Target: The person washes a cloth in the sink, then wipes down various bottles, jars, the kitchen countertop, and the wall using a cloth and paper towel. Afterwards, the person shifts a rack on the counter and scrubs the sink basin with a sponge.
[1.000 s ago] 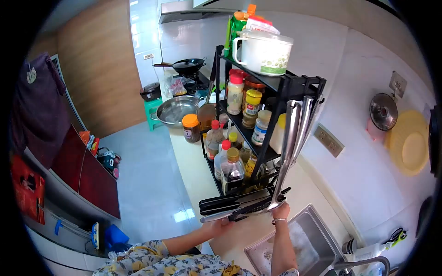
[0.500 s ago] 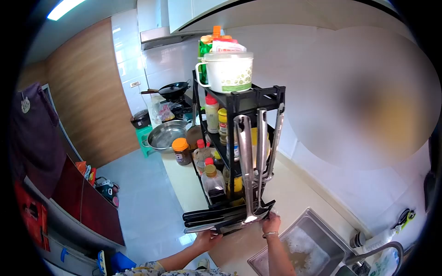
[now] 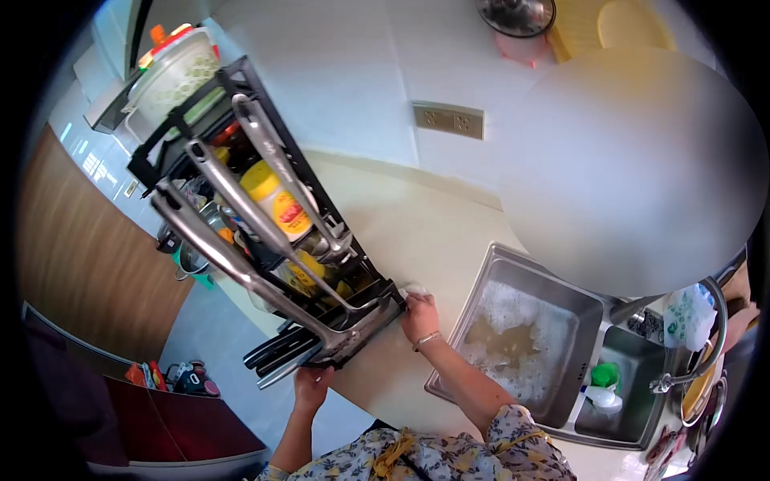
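Note:
A black tiered spice rack (image 3: pixel 144 167) stands on the counter, slanted in the view. Steel utensils with long handles (image 3: pixel 215 244) hang on its near side. Knives with black handles (image 3: pixel 277 349) sit in a holder low on the rack. My left hand (image 3: pixel 311 388) is closed on the lower left edge of that holder. At the lower right corner, my right hand (image 3: pixel 420 317) grips the rack, its fingers partly hidden, with a white cloth-like piece (image 3: pixel 414 289) beside them. A yellow-capped jar (image 3: pixel 275 200) and a white lidded pot (image 3: pixel 172 84) are on the shelves.
To the right, a steel sink (image 3: pixel 589 337) holds foamy water, with a green item (image 3: pixel 605 374) and a white bottle (image 3: pixel 601 398) in its smaller basin. A curved faucet (image 3: pixel 714 321) rises behind. A wall socket (image 3: pixel 449 119) is above the counter (image 3: pixel 401 216).
My view has swung right and down, so the rack appears farther left and tilted, and more of the sink shows. Both hands stay at the rack's lower edge.

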`<state>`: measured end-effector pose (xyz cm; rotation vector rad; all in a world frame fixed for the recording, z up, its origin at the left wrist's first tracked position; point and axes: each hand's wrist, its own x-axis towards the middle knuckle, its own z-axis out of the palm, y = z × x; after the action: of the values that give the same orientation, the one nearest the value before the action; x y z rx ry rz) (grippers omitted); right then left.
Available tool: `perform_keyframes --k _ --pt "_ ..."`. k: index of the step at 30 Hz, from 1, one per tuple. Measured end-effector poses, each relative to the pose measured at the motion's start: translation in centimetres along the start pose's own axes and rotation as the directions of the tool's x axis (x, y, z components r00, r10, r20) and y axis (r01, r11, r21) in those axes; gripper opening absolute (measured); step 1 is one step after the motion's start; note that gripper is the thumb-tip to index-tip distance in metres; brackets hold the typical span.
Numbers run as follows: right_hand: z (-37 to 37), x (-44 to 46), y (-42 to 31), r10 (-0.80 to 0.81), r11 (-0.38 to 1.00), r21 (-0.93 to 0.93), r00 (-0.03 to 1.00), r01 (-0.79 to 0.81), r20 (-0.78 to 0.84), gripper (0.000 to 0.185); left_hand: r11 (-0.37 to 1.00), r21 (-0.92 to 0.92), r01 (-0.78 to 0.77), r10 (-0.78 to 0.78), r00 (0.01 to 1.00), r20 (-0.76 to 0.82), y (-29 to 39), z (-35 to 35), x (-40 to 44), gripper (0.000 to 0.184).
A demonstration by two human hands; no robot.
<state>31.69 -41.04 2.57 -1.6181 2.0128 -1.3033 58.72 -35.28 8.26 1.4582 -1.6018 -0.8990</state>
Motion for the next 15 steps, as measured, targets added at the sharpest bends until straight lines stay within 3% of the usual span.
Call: perform_keyframes --k 2,5,6,7,8,9,10,12,14,15 --pt "0.4 -0.4 -0.2 0.016 1.000 0.011 1.000 -0.016 0.010 0.034 0.951 0.266 -0.159 0.148 0.987 0.061 -2.8 -1.5 0.1 0.020" --pt "-0.1 -1.4 -0.5 -0.084 0.996 -0.018 0.996 0.084 -0.029 0.033 0.975 0.185 -0.124 0.122 0.992 0.024 -3.1 -1.8 0.0 0.020" --pt "-0.9 -2.0 -0.3 -0.043 0.999 -0.029 0.999 0.042 -0.026 0.033 0.975 0.193 -0.110 0.105 0.994 0.034 -2.9 -1.9 0.0 0.020" --pt "-1.8 -2.5 0.0 -0.121 0.991 -0.053 0.992 0.122 0.020 0.033 0.921 0.354 -0.160 0.127 0.985 0.115 -3.3 -2.5 0.0 0.024" --pt "-3.0 -3.1 0.3 -0.192 0.978 -0.076 0.979 0.196 0.067 0.033 0.972 0.076 -0.221 0.219 0.975 0.028 -3.7 -1.6 -0.4 0.029" --pt "-4.6 -4.0 0.9 -0.235 0.967 -0.079 0.970 0.240 0.066 0.033 0.997 -0.004 -0.082 0.082 0.993 0.084 -4.6 -2.3 -0.9 0.035" --pt "-5.8 -5.2 2.3 -0.181 0.977 -0.103 0.981 0.188 0.075 0.033 0.995 -0.074 0.068 -0.057 0.988 0.143 -4.6 -2.7 -1.1 0.042" --pt "-8.8 -6.4 5.4 -0.136 0.980 -0.159 0.984 0.116 -0.119 0.029 0.991 -0.137 -0.004 0.025 0.988 0.149 -4.1 -2.1 -1.9 0.027" --pt "-11.3 -8.1 11.5 0.057 0.918 -0.385 0.992 -0.098 -0.117 0.023 0.992 0.022 0.126 -0.128 0.983 0.132 -3.7 -1.8 -3.2 0.011" --pt "-12.8 -8.8 14.4 0.313 0.900 -0.287 0.945 -0.328 -0.096 0.024 0.991 0.027 0.133 -0.136 0.980 0.143 -3.6 -1.6 -3.5 0.011"
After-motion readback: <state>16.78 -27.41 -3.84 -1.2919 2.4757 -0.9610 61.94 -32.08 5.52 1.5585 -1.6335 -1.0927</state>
